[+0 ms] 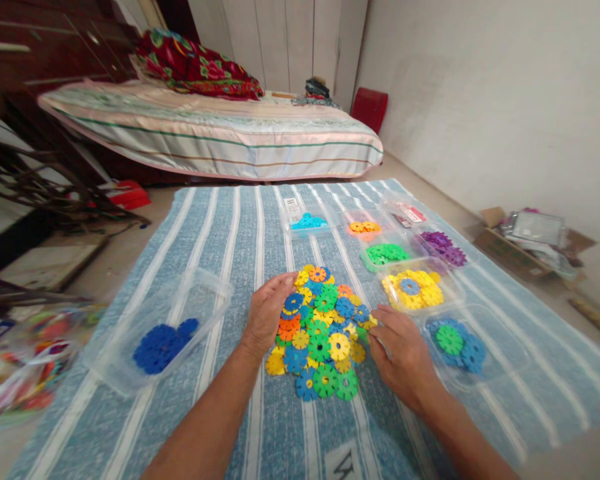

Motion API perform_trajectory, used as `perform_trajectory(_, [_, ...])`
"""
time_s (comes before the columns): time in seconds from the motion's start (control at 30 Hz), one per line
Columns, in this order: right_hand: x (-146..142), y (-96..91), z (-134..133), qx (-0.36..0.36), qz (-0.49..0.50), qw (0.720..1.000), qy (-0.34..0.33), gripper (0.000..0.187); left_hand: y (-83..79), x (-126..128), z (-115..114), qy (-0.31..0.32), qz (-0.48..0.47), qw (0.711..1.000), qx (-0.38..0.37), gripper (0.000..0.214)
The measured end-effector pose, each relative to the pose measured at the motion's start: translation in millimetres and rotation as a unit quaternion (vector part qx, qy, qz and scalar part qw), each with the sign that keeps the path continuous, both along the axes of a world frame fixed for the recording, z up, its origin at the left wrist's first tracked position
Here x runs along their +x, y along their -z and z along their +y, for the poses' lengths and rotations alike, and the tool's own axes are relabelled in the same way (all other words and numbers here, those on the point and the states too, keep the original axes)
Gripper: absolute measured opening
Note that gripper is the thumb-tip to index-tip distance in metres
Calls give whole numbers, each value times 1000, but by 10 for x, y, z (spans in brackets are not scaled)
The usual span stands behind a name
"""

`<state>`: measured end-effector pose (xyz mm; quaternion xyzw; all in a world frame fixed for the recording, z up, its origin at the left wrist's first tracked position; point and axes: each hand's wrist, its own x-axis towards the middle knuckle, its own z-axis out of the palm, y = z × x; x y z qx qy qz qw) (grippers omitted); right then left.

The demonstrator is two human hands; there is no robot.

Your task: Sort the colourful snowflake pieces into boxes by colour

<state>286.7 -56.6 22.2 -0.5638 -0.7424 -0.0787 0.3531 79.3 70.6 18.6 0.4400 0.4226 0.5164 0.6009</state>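
Two grips, the left hand (270,312) and right hand (400,348), half-curled, hold unclear, flank one multicoloured pile of notched plastic discs (320,327); one clear plastic box (199,297) lies left.

far — striped bed (220,137), pale panels (285,43) behind | right — whitish wall (500,113)

I watch through a single camera worn on the person's head, and I place everything by the striped cloth (207,230). My viewpoint sits above the cloth's near side, facing forward and tilted down across it. It's close: the cloth's near edge runs out below my picture, and the left hand (270,310) and right hand (403,350) show over its middle. My view is wide enough to catch a clear bag (35,367) left of the cloth, a pale wall (500,100) to its right and, beyond its far edge, a bed (230,137).
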Motion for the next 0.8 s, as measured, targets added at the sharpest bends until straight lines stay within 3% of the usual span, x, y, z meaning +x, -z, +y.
perform_trajectory(0.2, [456, -306, -245, 56, -73, 994, 60, 6, 27, -11, 17, 0, 9, 1000, 2, 31])
perform_trajectory(0.33, [822, -421, -463, 38, -145, 977, 152, 14, 29, -8, 20, 2, 6, 1000, 3, 32])
perform_trajectory(0.4, [859, -422, -530, 29, -154, 974, 163, 17, 27, -4, 19, 0, 7, 1000, 1, 33])
perform_trajectory(0.5, [657, -360, -546, 39, -120, 986, 106, 10, 20, 0, 17, -2, 11, 1000, -1, 34])
perform_trajectory(0.6, [267, -246, -469, 18, -79, 996, 39, 4, 11, 1, 15, 0, 10, 1000, 1, 32])
perform_trajectory(0.7, [-88, -128, -339, -49, -48, 997, 17, 6, 4, 2, 13, 0, 14, 1000, 4, 32])
perform_trajectory(0.8, [-277, -42, -216, -138, -45, 989, 38, 8, -5, 7, 12, -6, 8, 1000, -1, 32])
